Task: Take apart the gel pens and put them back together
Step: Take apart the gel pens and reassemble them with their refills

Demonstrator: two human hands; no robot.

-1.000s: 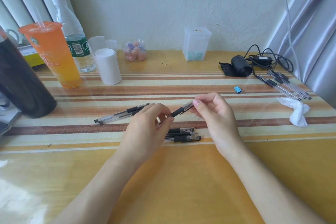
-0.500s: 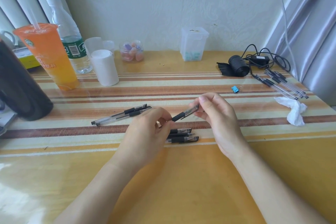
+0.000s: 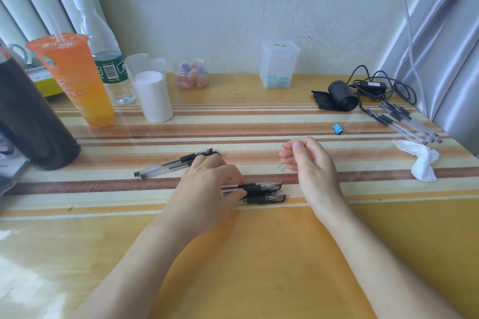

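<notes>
A: Now, item one, gel pen [image 3: 261,185]: what has changed?
B: It has come down from mid-air and lies with the pile [image 3: 267,198], at the bench [image 3: 259,254] centre. The left hand [image 3: 207,186] fingers pinch its barrel. The right hand [image 3: 308,163] has let go, fingers loosely curled and empty.
A: Meaning?
B: Probably this pen is finished and another is due.
A: Axis?
B: 9 to 3 o'clock, capped end toward 3.
</notes>
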